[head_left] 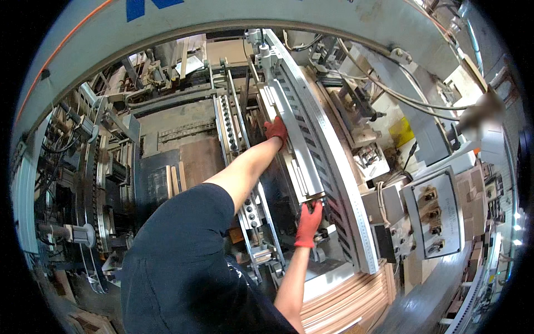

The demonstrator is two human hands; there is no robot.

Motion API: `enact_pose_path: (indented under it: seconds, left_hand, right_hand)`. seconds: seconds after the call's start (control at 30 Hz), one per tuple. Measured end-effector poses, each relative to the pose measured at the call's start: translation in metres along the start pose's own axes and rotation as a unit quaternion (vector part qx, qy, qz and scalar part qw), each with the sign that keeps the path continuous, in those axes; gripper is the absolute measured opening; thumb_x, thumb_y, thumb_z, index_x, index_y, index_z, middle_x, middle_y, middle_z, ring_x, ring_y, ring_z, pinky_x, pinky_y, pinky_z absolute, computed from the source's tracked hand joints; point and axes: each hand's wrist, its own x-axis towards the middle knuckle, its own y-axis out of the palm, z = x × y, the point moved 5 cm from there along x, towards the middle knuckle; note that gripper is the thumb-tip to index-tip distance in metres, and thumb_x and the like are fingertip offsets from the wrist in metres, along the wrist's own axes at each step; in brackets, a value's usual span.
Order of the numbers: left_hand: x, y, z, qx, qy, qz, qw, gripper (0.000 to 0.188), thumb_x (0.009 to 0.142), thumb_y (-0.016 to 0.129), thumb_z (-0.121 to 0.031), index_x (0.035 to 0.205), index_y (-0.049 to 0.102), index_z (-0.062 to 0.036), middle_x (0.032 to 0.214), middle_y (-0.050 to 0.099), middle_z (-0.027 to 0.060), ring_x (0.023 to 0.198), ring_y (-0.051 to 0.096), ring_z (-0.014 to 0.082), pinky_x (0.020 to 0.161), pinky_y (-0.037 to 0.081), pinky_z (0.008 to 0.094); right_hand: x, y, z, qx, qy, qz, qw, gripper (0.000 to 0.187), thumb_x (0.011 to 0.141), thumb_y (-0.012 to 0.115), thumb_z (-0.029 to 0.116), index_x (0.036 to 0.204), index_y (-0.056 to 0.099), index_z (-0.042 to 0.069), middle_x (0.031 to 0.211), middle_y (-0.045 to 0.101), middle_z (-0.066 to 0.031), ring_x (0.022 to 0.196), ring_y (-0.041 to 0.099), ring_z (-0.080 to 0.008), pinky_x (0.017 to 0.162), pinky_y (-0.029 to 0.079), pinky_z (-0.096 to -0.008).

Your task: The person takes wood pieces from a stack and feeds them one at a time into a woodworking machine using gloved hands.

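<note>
A bundle of long pale strips lies lengthwise along a shiny metal rail on the machine. My left hand, in a red glove, reaches across and curls its fingers round the strips near their middle. At the near end of the bundle, my right hand, also red-gloved, has thumb and fingers closed about the strips' ends. The fingertips of both hands are partly hidden. What the strips are made of is hard to tell.
Left of the strips runs a conveyor frame with a row of black rollers. A slotted metal beam borders the right side. Stacked wooden boards lie at the near right, below a control box. A grey beam arches overhead.
</note>
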Motion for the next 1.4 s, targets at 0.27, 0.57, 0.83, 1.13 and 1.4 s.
enact_pose_path:
  seconds: [0.27,0.57,0.83,1.13,1.4]
  left_hand:
    - [-0.017,-0.01,0.017,-0.001,0.015,-0.041,0.999,0.1,0.087,0.048,-0.07,0.154,0.019,-0.0015,0.147,0.041,0.0299,0.135,0.042,0.0452,0.111,0.034,0.0487]
    - [-0.015,-0.026,0.007,0.033,0.06,-0.096,0.993,0.088,0.09,0.044,-0.069,0.142,0.041,0.0022,0.143,0.047,0.0282,0.133,0.044,0.0443,0.109,0.037,0.0473]
    - [-0.031,-0.023,0.003,0.042,0.052,-0.087,0.994,0.085,0.092,0.042,-0.064,0.145,0.037,0.0027,0.142,0.046,0.0312,0.131,0.046,0.0453,0.109,0.037,0.0475]
    - [-0.025,-0.032,-0.001,0.019,0.055,-0.091,0.994,0.079,0.094,0.041,-0.062,0.142,0.041,0.0005,0.137,0.052,0.0299,0.127,0.05,0.0466,0.106,0.039,0.0496]
    - [-0.021,-0.028,0.007,-0.025,0.068,-0.032,0.997,0.071,0.097,0.042,-0.055,0.141,0.042,0.0011,0.139,0.049,0.0313,0.13,0.045,0.0464,0.106,0.037,0.0474]
  right_hand:
    - [-0.099,0.032,0.012,-0.136,-0.065,0.166,0.975,0.045,0.092,0.061,0.029,0.129,0.056,0.003,0.114,0.064,-0.0184,0.104,0.063,-0.0346,0.085,0.051,-0.044]
    - [-0.107,0.052,0.004,-0.211,-0.006,0.269,0.94,0.039,0.095,0.052,0.025,0.127,0.055,0.004,0.112,0.067,-0.0211,0.104,0.064,-0.0378,0.087,0.05,-0.0476]
    - [-0.101,0.049,0.008,-0.232,0.012,0.278,0.932,0.039,0.094,0.052,0.026,0.128,0.056,0.007,0.112,0.067,-0.0212,0.102,0.064,-0.0388,0.086,0.051,-0.0479]
    - [-0.103,0.055,0.011,-0.217,-0.014,0.266,0.939,0.038,0.093,0.053,0.027,0.126,0.059,0.009,0.11,0.068,-0.0194,0.099,0.064,-0.0403,0.083,0.05,-0.0501]
    - [-0.1,0.056,0.016,-0.281,0.0,0.267,0.922,0.037,0.093,0.054,0.027,0.125,0.06,0.009,0.105,0.068,-0.0221,0.097,0.064,-0.0413,0.082,0.05,-0.0501]
